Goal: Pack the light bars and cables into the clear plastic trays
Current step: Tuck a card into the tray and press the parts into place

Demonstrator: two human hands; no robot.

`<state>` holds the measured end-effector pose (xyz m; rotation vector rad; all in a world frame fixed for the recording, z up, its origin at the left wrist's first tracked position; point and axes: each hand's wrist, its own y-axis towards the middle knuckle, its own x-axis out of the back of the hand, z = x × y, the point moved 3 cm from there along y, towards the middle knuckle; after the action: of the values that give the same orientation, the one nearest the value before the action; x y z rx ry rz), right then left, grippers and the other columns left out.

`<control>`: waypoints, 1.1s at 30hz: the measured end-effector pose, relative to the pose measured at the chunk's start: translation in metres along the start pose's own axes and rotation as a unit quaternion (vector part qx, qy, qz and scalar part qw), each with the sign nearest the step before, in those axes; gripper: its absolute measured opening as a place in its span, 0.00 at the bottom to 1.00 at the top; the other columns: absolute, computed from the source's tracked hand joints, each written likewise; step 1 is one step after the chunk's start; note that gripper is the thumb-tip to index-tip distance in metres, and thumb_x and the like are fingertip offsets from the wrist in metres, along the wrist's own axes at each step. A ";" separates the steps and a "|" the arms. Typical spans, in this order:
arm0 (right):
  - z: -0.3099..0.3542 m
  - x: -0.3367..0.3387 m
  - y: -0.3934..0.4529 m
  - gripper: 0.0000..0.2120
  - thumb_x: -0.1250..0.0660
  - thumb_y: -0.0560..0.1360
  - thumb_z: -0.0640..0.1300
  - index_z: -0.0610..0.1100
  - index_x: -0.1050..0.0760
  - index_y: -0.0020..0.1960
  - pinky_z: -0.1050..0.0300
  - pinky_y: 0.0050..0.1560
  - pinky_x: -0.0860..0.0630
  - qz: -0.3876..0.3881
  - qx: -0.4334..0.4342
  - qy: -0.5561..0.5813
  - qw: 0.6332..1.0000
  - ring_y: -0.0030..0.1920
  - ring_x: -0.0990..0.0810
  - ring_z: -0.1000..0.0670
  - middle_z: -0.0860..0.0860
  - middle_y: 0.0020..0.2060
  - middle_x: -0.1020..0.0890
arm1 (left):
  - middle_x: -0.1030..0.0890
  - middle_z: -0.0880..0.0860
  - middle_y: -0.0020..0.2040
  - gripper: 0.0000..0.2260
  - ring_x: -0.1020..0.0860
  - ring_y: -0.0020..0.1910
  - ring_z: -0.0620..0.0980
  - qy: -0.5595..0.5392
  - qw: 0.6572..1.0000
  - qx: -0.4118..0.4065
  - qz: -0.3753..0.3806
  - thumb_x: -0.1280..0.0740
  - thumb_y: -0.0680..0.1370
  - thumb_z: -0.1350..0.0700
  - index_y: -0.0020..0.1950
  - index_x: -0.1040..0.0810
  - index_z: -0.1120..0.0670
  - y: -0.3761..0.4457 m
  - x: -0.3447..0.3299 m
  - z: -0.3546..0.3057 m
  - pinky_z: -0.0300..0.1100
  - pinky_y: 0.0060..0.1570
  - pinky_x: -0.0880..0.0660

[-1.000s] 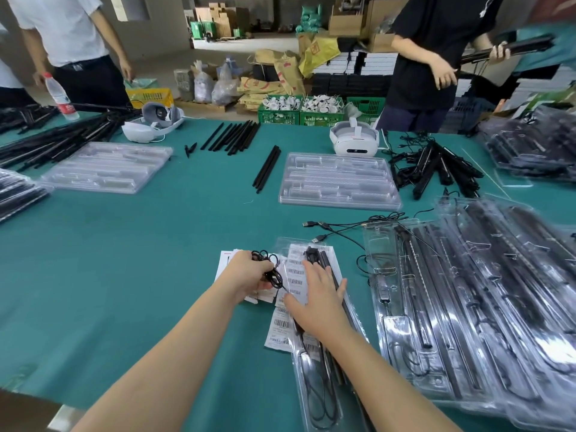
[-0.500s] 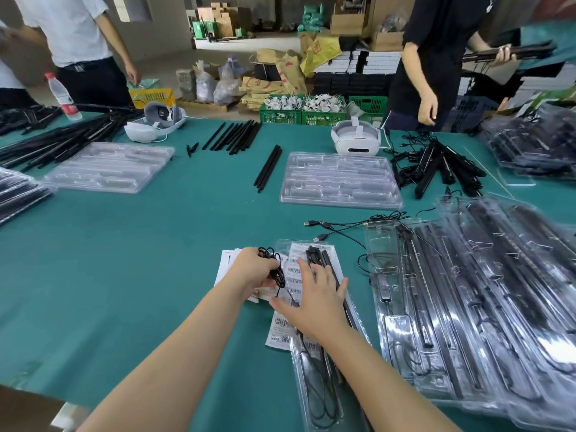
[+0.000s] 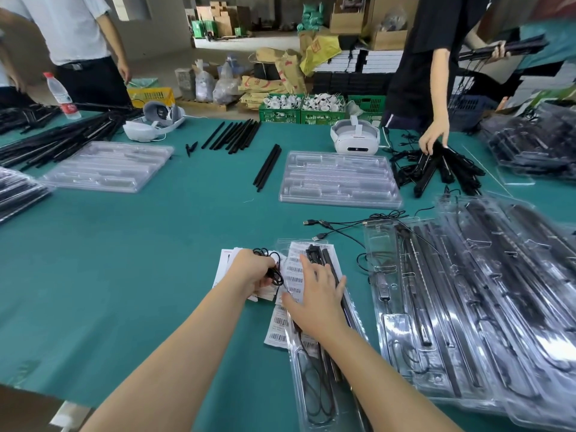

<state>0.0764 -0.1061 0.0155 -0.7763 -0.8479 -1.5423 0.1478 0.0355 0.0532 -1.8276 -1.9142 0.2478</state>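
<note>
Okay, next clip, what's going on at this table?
A person is packing light bars and cables into clear trays on a green table. Their left hand grips a coiled black cable over the barcode sheets, while the right hand lies flat, fingers spread, on the narrow tray that already holds light bars. Filled trays are stacked to the right. Across the table, another person's hand reaches into a pile of black bars.

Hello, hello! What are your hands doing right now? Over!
Left hand grips coiled black cable. Right hand open, flat on clear tray with light bars. Barcode sheets underneath.
</note>
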 end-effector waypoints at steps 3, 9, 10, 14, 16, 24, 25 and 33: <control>0.000 0.000 0.000 0.40 0.40 0.76 0.61 0.53 0.56 0.81 0.30 0.75 0.62 0.000 0.001 0.003 1.000 0.77 0.45 0.43 0.49 0.72 0.36 | 0.22 0.59 0.39 0.04 0.24 0.29 0.51 0.001 1.000 0.006 -0.001 0.33 0.76 0.67 0.44 0.27 0.60 0.000 0.000 -0.002 0.36 0.23 0.27; 0.002 0.006 0.000 0.38 0.44 0.75 0.62 0.55 0.57 0.80 0.30 0.75 0.63 -0.003 -0.013 0.027 1.000 0.77 0.45 0.44 0.49 0.73 0.39 | 0.20 0.58 0.35 0.04 0.24 0.27 0.50 -0.037 0.999 -0.014 0.030 0.32 0.76 0.68 0.42 0.25 0.61 0.001 -0.002 -0.009 0.37 0.23 0.28; 0.003 0.006 0.001 0.39 0.45 0.75 0.64 0.56 0.57 0.80 0.30 0.74 0.64 0.006 -0.019 0.028 0.999 0.78 0.45 0.44 0.48 0.74 0.41 | 0.20 0.57 0.33 0.04 0.24 0.27 0.50 -0.037 0.998 -0.024 0.039 0.32 0.76 0.67 0.42 0.24 0.61 0.001 -0.003 -0.012 0.38 0.24 0.28; 0.006 0.008 0.004 0.41 0.43 0.75 0.65 0.55 0.58 0.81 0.30 0.73 0.65 0.036 -0.039 0.020 0.998 0.79 0.50 0.41 0.46 0.77 0.47 | 0.19 0.58 0.36 0.03 0.22 0.31 0.51 -0.016 0.997 -0.042 0.057 0.32 0.76 0.68 0.45 0.25 0.62 0.001 -0.004 -0.020 0.38 0.25 0.27; 0.007 0.009 0.005 0.39 0.41 0.76 0.61 0.55 0.55 0.81 0.31 0.73 0.66 0.027 -0.045 0.050 0.997 0.79 0.47 0.42 0.46 0.75 0.45 | 0.19 0.60 0.39 0.04 0.22 0.33 0.53 -0.005 0.997 -0.041 0.059 0.32 0.76 0.68 0.46 0.26 0.63 0.001 -0.004 -0.021 0.38 0.25 0.26; 0.008 0.005 -0.001 0.32 0.43 0.80 0.58 0.55 0.51 0.80 0.32 0.73 0.68 0.009 -0.020 0.019 1.000 0.79 0.50 0.41 0.46 0.74 0.40 | 0.18 0.63 0.48 0.06 0.18 0.40 0.57 0.074 0.995 -0.038 0.061 0.32 0.79 0.66 0.55 0.25 0.65 0.004 -0.004 -0.012 0.44 0.33 0.21; 0.008 0.005 -0.001 0.32 0.43 0.80 0.58 0.55 0.52 0.80 0.31 0.73 0.67 0.006 -0.018 0.019 1.000 0.79 0.50 0.41 0.46 0.73 0.40 | 0.18 0.63 0.48 0.08 0.17 0.40 0.57 0.075 0.995 -0.036 0.061 0.31 0.79 0.65 0.56 0.25 0.66 0.005 -0.004 -0.011 0.44 0.34 0.20; 0.009 0.000 -0.003 0.33 0.43 0.80 0.54 0.54 0.54 0.81 0.30 0.72 0.66 0.006 -0.004 0.025 1.000 0.79 0.49 0.42 0.49 0.73 0.38 | 0.17 0.63 0.40 0.07 0.15 0.35 0.60 0.154 0.986 -0.041 0.046 0.29 0.78 0.63 0.47 0.26 0.64 0.002 -0.006 -0.012 0.55 0.43 0.16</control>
<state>0.0732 -0.0985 0.0197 -0.7435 -0.7996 -1.5490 0.1552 0.0271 0.0611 -1.8844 -1.6501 -0.0817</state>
